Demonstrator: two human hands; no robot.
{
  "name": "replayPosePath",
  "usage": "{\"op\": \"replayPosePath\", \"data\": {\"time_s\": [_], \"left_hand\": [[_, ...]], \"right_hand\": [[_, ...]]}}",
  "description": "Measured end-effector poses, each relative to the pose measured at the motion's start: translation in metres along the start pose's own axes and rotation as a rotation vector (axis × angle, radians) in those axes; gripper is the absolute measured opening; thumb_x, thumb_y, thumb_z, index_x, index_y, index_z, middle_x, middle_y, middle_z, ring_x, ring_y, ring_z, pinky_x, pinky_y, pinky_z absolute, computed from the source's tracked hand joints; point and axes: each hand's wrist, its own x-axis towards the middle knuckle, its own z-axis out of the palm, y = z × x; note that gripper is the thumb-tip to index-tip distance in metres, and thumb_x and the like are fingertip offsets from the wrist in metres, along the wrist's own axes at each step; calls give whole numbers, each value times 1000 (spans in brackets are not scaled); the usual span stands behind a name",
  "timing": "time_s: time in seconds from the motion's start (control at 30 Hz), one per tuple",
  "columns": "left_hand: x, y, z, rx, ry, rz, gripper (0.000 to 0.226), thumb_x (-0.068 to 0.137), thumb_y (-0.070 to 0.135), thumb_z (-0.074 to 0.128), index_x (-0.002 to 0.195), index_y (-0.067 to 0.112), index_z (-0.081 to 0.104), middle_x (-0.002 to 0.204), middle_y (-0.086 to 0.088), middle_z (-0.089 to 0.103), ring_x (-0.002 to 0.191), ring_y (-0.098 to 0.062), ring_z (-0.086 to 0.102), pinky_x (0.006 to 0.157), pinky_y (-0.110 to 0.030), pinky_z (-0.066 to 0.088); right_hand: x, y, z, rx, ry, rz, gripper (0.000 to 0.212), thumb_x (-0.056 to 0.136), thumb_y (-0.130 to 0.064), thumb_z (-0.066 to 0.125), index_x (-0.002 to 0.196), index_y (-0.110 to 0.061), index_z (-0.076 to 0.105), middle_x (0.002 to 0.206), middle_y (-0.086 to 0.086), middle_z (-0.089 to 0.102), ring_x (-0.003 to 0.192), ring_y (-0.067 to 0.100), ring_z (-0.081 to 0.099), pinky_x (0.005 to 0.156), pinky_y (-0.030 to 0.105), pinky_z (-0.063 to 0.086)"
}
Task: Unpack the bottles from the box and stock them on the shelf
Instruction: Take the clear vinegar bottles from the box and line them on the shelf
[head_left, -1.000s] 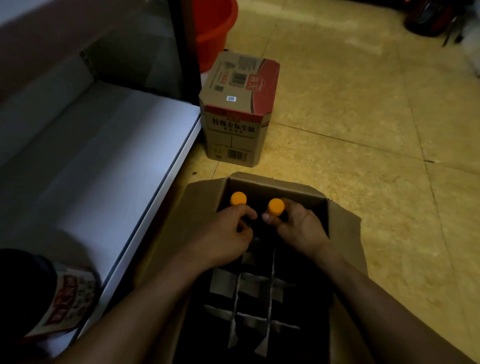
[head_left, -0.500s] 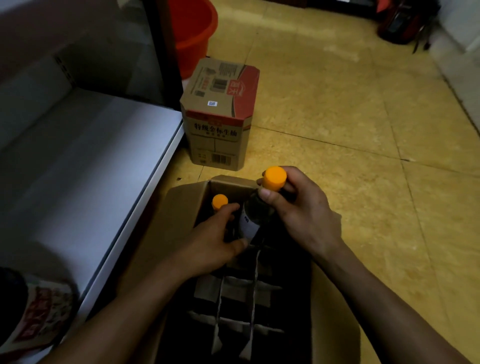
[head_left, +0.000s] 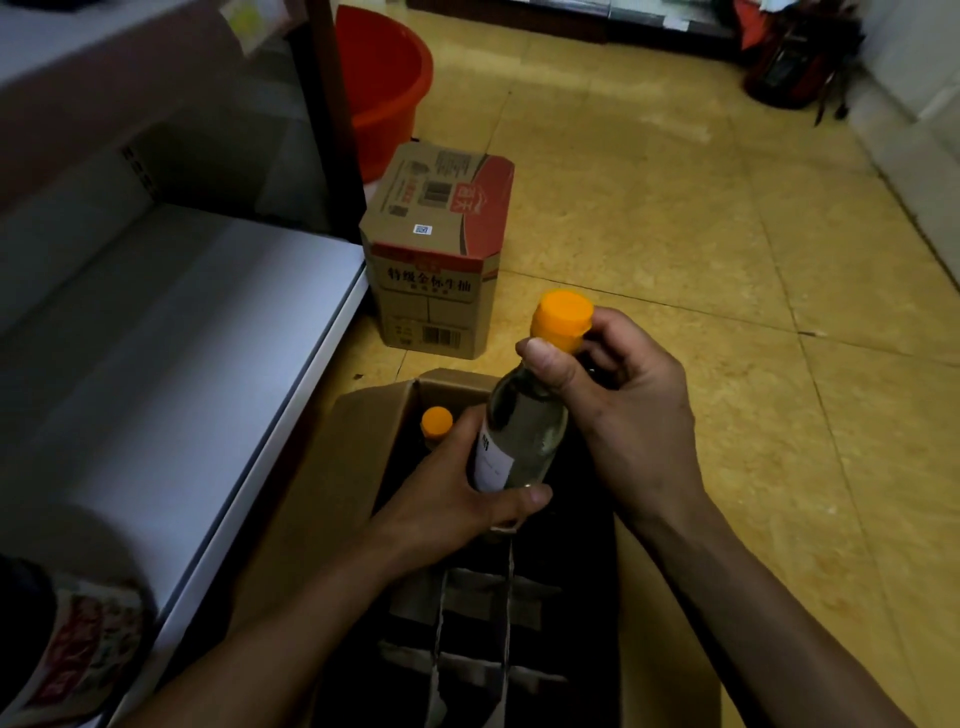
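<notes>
Bottle (head_left: 522, 431) gripped by right hand (head_left: 628, 410) and left hand (head_left: 457, 493) above box (head_left: 363, 441)

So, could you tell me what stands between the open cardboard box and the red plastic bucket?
In the head view, a closed printed cardboard carton stands between the open cardboard box and the red plastic bucket.

Left hand (head_left: 457, 499), right hand (head_left: 634, 421), fingers (head_left: 623, 326) curled.
</notes>
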Motion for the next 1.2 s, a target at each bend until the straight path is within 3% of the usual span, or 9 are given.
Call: {"op": "replayPosePath", "data": {"time_s": [0.13, 0.27, 0.37, 0.5, 0.63, 0.77, 0.83, 1.03, 1.2], "left_hand": [[-9, 6, 0, -111, -118, -26, 59, 88, 28, 75, 134, 52, 47, 131, 26, 64, 119, 5, 63, 92, -22, 55], [-13, 13, 1, -217, -185, -71, 58, 84, 39, 80, 131, 56, 52, 132, 21, 66, 121, -2, 64, 106, -38, 50], [-12, 16, -1, -356, -286, -98, 64, 69, 50, 83, 126, 61, 56, 136, 15, 65, 126, -9, 62, 109, -44, 47], [-12, 18, 4, -524, -362, -91, 82, 66, 60, 85, 139, 44, 52, 141, 3, 64, 132, -20, 59, 111, -46, 45], [-13, 22, 13, -346, -212, -48, 68, 67, 77, 73, 130, 64, 50, 134, 22, 65, 124, -4, 63, 104, -38, 51], [-15, 21, 28, -158, -90, 17, 64, 87, 43, 71, 138, 52, 33, 132, 21, 63, 119, 8, 61, 89, -16, 55], [-15, 21, 31, -183, -53, 5, 66, 84, 37, 74, 138, 47, 38, 130, 18, 66, 118, 4, 64, 90, -21, 57], [-19, 22, 12, -400, -180, -84, 51, 81, 38, 78, 129, 46, 61, 134, 4, 69, 126, -17, 64, 109, -46, 47], [-21, 29, 4, -409, -221, -66, 42, 87, 32, 77, 125, 45, 65, 133, 4, 69, 126, -16, 64, 107, -42, 48]], "right_hand": [[1, 1, -15, -86, -199, 101, 36, 91, -39, 60, 119, -19, 68, 105, -5, 76, 100, 4, 72, 78, 19, 56], [-1, 8, -27, -17, -394, 302, 54, 87, -65, 54, 129, -33, 63, 124, -1, 72, 118, 15, 68, 101, 38, 55], [1, 5, -32, 199, -444, 325, 49, 90, -42, 59, 133, -20, 60, 124, 11, 72, 116, 25, 70, 95, 37, 58], [-2, 2, -22, 339, -314, 256, 36, 93, -29, 63, 125, -12, 64, 101, 6, 75, 93, 20, 74, 75, 27, 58], [-8, -1, -11, 236, -83, 181, 38, 85, -35, 70, 120, -21, 66, 96, -2, 77, 87, 15, 76, 73, 30, 57], [-10, 0, 1, 54, 152, 133, 52, 74, -40, 79, 121, -26, 64, 99, -8, 75, 84, 2, 74, 63, 14, 55], [-10, 1, 4, 3, 186, 141, 52, 77, -37, 81, 124, -27, 62, 102, -9, 73, 83, -2, 72, 60, 11, 53], [-8, -3, -22, -3, -126, 157, 54, 84, -45, 70, 133, -26, 59, 112, -4, 75, 102, 13, 75, 78, 29, 61], [-16, -2, -30, 72, -341, 287, 48, 89, -43, 59, 133, -25, 58, 118, 7, 76, 109, 27, 74, 92, 46, 60]]}}
